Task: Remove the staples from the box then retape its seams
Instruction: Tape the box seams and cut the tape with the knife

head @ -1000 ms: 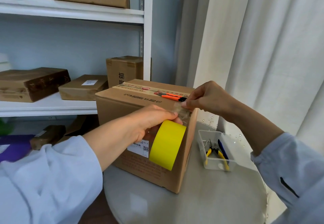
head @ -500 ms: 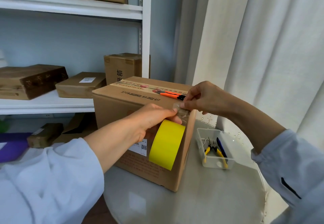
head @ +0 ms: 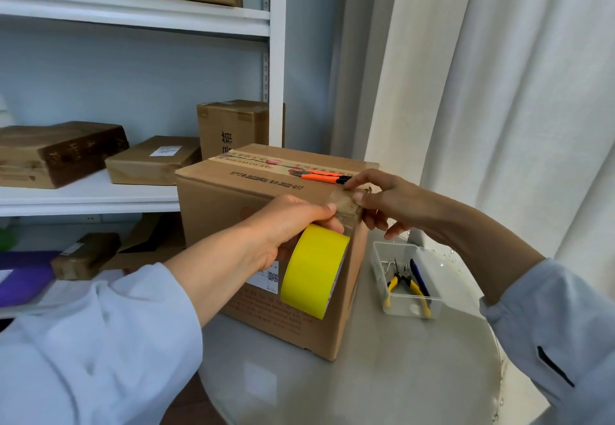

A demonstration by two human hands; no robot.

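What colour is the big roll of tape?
Bright yellow; the tape roll shows clearly in the head view, held by the left hand.

This looks like a small storeroom or parcel packing corner, maybe at the back of a shop. Behind the hand that grips the tape roll (head: 314,270), a white metal shelving unit (head: 276,58) with adjustable slots carries many sealed cardboard parcels (head: 153,160), some with shipping labels, on several levels. The roll is held against a brown shipping carton (head: 213,211) with printed batch numbers and a barcode label, standing on a round grey table (head: 382,384). Just right of the grip, a clear plastic tray (head: 407,308) holds yellow-handled pliers (head: 404,283), and an orange utility knife (head: 324,177) lies on the carton above. White curtains (head: 499,91) hang on the right.
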